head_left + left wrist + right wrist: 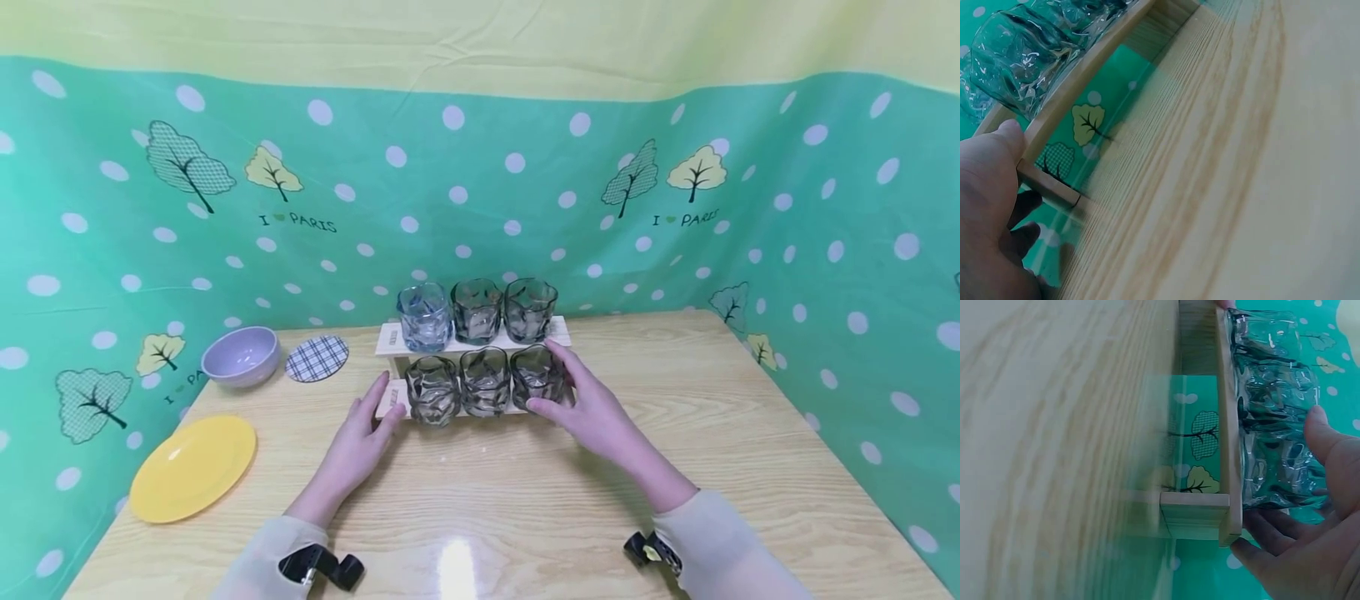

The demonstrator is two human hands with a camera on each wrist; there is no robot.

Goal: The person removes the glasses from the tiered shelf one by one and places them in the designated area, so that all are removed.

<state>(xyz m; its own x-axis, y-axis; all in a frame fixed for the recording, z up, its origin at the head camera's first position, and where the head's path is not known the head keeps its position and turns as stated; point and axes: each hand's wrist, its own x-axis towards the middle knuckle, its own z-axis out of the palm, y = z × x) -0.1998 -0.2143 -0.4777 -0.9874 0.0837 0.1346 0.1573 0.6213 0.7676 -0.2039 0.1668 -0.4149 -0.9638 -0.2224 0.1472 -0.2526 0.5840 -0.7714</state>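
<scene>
A wooden two-tier rack (396, 398) bears two rows of wavy glass tumblers. My right hand (600, 412) holds the front row's rightmost grey tumbler (537, 377). Its thumb lies on the front of the glass; the fingers reach around the right side, by the board's end in the right wrist view. Next to it stand a middle grey tumbler (485, 383) and a left grey tumbler (432, 393). At the rack's left end, my left hand (354, 446) touches the lower board with its thumb, fingers extended beside the end; the left wrist view partly hides them.
On the upper tier stand a bluish tumbler (424, 321) and two grey ones, a middle tumbler (477, 315) and a right tumbler (530, 314). To the left are a purple bowl (242, 358), a checked coaster (317, 359) and a yellow plate (193, 471). A green curtain (465, 192) hangs behind.
</scene>
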